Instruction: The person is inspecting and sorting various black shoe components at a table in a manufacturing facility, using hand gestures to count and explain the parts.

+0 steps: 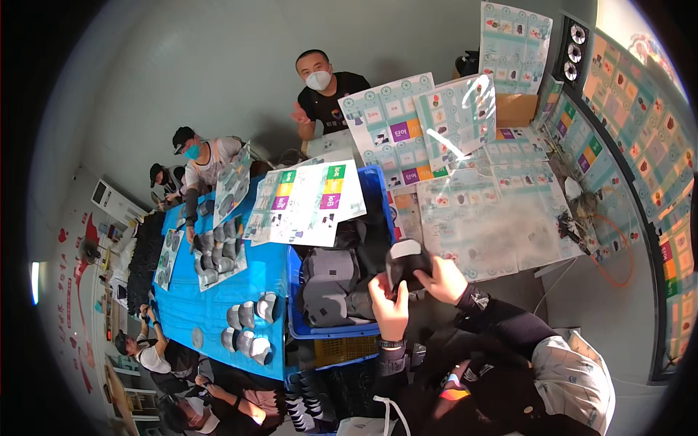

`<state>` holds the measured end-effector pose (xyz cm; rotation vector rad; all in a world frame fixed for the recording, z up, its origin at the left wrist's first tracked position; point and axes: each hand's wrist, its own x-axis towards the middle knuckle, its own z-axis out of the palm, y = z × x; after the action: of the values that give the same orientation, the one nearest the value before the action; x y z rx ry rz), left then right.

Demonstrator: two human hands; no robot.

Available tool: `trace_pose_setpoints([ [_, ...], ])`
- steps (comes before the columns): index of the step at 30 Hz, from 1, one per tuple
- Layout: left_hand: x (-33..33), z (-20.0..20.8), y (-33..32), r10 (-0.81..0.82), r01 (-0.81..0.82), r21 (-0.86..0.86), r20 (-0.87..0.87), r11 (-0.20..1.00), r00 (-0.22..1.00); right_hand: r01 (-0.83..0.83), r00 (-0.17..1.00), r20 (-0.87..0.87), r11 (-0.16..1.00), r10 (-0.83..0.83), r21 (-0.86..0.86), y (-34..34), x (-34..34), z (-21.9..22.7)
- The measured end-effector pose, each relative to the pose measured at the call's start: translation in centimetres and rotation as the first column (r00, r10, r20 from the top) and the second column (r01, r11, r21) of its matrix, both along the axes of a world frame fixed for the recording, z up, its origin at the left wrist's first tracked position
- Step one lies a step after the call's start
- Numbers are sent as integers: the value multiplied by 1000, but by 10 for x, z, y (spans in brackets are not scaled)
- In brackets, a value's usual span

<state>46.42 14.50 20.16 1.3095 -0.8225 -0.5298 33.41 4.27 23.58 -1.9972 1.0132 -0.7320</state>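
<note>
Both my hands hold a dark, curved, cup-like piece with a light grey patch (407,251) above the right edge of a blue plastic crate (334,333). My left hand (390,312) grips its lower left edge with fingers closed. On its right side, my right hand (445,279) pinches the edge. The piece resembles a cap part, but its exact kind is unclear. Dark grey soft pieces (327,280) are heaped in the crate, just left of my hands. Printed boards (302,207) lie across the crate's far end and partly cover it.
On the left, a blue-covered table (182,312) carries rows of grey curved pieces (247,345). A worktable with printed sheets (472,218) stands right, with a spray-gun-like tool (569,227) and orange hose (622,280). A masked person (327,102) stands opposite; several co-workers are left.
</note>
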Motion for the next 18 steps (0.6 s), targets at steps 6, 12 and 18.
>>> trace_pose_setpoints([
  [6, -30, -16, -55, -40, -19, 223, 257, 975, 966, -144, 988, 47, 989, 145, -19, -48, -63, -21],
  [12, -61, -44, -59, 34, -71, 249, 148, 966, 988, -330, 941, 104, 941, 321, 80, -78, -88, -8],
  [18, -75, -48, 3, -152, -186, -334, -767, 924, 623, -885, 439, 752, 379, 491, 269, -114, -28, 104],
])
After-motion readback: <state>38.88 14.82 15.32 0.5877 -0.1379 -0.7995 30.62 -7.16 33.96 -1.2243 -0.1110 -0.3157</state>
